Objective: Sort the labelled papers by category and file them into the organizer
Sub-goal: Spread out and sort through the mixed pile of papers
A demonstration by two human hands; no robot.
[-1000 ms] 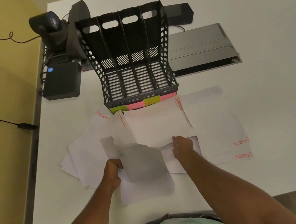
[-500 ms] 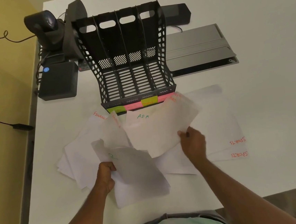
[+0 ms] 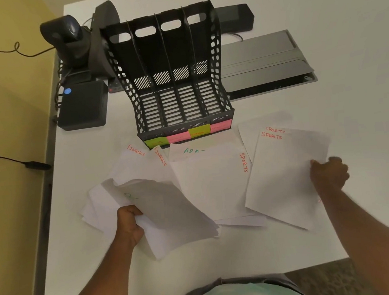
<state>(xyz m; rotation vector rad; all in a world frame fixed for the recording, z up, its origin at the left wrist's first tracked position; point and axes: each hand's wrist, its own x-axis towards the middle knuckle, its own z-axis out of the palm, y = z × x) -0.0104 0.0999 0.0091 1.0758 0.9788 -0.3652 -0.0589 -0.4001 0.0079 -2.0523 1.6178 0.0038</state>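
Observation:
A black four-slot organizer [image 3: 175, 78] stands at the table's middle back, with green, pink and yellow sticky notes [image 3: 187, 135] on its front lip. White labelled papers lie spread in front of it. My left hand [image 3: 127, 222] grips a small sheaf of sheets [image 3: 171, 211] with green writing, lifted off the left pile. My right hand [image 3: 329, 174] pinches the right edge of a sheet marked SPORTS [image 3: 284, 176], over other SPORTS sheets. Two sheets marked FINANCE [image 3: 140, 162] lie at the left. A sheet marked ADM [image 3: 205, 170] lies in the centre.
A webcam on a stand [image 3: 69, 38] and a black box [image 3: 82, 105] sit at the back left by the table's edge. A grey flat cable cover [image 3: 263, 62] lies behind the organizer to the right. The white table's near edge [image 3: 248, 277] runs close to my body.
My right hand has carried a SPORTS sheet from the centre to the right pile, uncovering the ADM sheet. My left hand keeps its sheaf, barely moved.

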